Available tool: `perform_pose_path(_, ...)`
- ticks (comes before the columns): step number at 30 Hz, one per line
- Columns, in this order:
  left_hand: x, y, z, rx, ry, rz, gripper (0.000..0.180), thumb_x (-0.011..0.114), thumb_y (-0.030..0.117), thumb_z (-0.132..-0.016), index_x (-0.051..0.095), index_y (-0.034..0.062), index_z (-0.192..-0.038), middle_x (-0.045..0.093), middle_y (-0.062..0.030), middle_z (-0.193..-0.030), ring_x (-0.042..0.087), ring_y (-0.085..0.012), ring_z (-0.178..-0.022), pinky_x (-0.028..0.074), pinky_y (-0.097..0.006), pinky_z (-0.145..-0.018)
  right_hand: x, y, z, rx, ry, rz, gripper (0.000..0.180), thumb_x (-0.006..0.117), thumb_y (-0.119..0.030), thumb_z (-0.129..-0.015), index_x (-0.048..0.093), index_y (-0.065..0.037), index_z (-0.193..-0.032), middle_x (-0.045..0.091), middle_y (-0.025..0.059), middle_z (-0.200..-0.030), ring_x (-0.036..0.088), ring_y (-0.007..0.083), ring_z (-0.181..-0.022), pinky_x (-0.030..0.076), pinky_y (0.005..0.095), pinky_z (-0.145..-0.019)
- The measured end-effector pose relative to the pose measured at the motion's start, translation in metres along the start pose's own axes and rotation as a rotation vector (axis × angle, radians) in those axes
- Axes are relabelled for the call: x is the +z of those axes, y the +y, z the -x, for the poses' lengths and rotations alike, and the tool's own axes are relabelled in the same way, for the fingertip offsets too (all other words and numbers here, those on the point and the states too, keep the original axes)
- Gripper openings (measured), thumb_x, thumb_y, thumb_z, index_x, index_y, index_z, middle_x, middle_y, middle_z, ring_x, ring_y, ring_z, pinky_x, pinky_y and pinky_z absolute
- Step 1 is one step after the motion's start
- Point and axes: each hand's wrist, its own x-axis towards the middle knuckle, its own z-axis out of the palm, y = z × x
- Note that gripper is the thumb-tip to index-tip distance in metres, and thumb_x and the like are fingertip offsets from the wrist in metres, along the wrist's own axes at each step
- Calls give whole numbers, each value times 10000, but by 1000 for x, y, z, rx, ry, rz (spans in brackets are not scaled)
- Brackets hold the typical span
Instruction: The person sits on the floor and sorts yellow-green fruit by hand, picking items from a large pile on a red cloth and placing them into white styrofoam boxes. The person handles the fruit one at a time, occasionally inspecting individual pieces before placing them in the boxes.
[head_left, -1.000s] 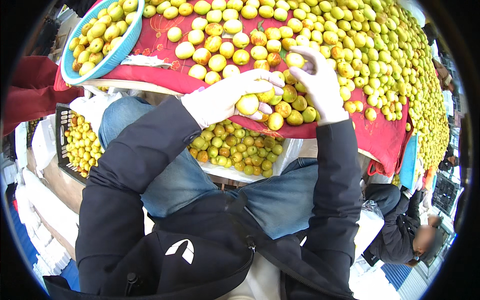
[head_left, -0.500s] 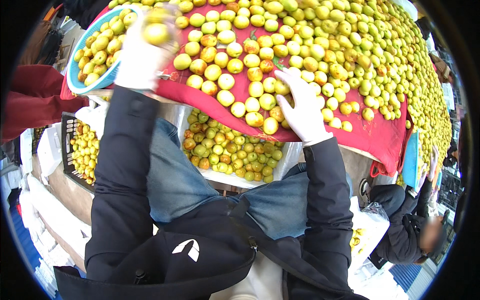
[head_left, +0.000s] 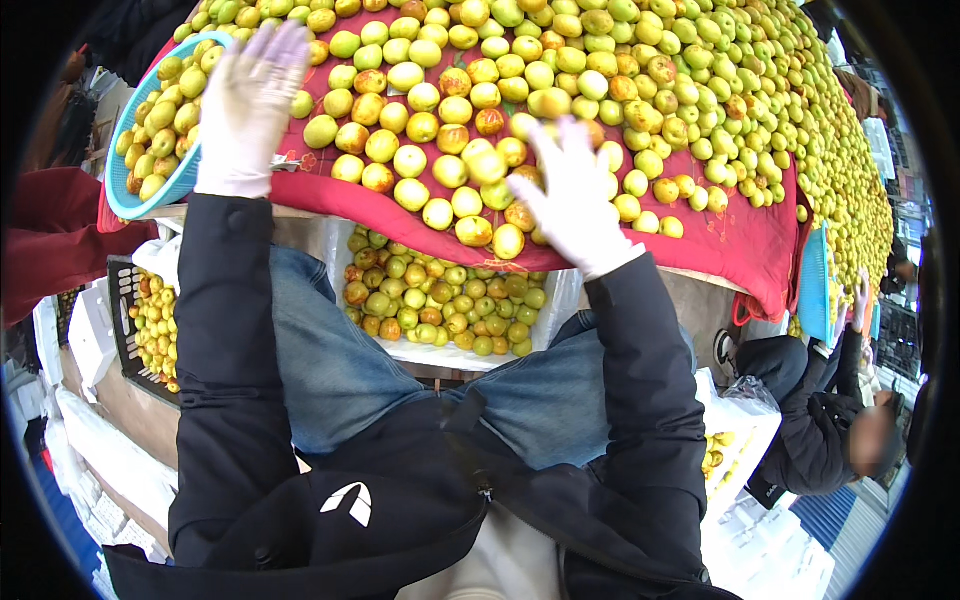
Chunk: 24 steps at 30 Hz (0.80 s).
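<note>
Yellow-green jujubes (head_left: 408, 161) with reddish-brown patches lie spread over a red cloth (head_left: 330, 196). My left hand (head_left: 240, 125), in a white glove, is held flat with fingers stretched out beside a light-blue basket (head_left: 118, 190) of jujubes; nothing shows in it. Among the loose jujubes near the cloth's front edge, my gloved right hand (head_left: 580, 205) has its fingers spread, touching or hovering just over several of them. A blurred jujube (head_left: 488, 166) beside its thumb is in motion. The right fingertips are smeared too.
Below the cloth edge, a white lined box (head_left: 420, 352) of jujubes stands between my knees. A black crate (head_left: 128, 320) of jujubes is at left. On the right are another blue basket (head_left: 815, 285), a white box (head_left: 745, 425) and a seated person (head_left: 815, 440).
A jujube seen at my left hand half a second ago no longer shows there, and that hand has flattened out. Some jujubes by my right hand have shifted. The whole view has moved slightly.
</note>
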Motion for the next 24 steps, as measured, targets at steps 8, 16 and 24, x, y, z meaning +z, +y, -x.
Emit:
perform_pose_path(8, 55, -62, 53, -240, -280, -507, 517, 481, 338, -1103, 483, 20, -1510, 626, -123, -1374, 635, -182, -1164, 507, -306, -1022, -41, 76, -56, 39, 478, -121, 448, 681, -155, -899, 643, -136, -1346, 650, 191, -1333, 597, 357, -1254, 466, 426, -1076)
perform_pose_path(16, 62, -85, 75, -411, -360, -586, 540, 543, 343, -1077, 488, -1, -1490, 671, -85, -1231, 641, -122, -1038, 524, -264, -932, -43, 167, -86, -68, 439, -14, 394, 657, -84, -888, 691, -107, -1280, 692, 177, -1237, 658, 341, -1132, 502, 411, -1011)
perform_pose_path(24, 60, -80, 67, -327, -269, -576, 567, 541, 389, -1072, 501, 5, -1487, 635, -82, -1279, 624, -143, -1089, 511, -279, -964, -46, 138, -64, 33, 423, 22, 426, 703, -155, -908, 660, -117, -1331, 635, 204, -1340, 618, 351, -1204, 472, 449, -1063)
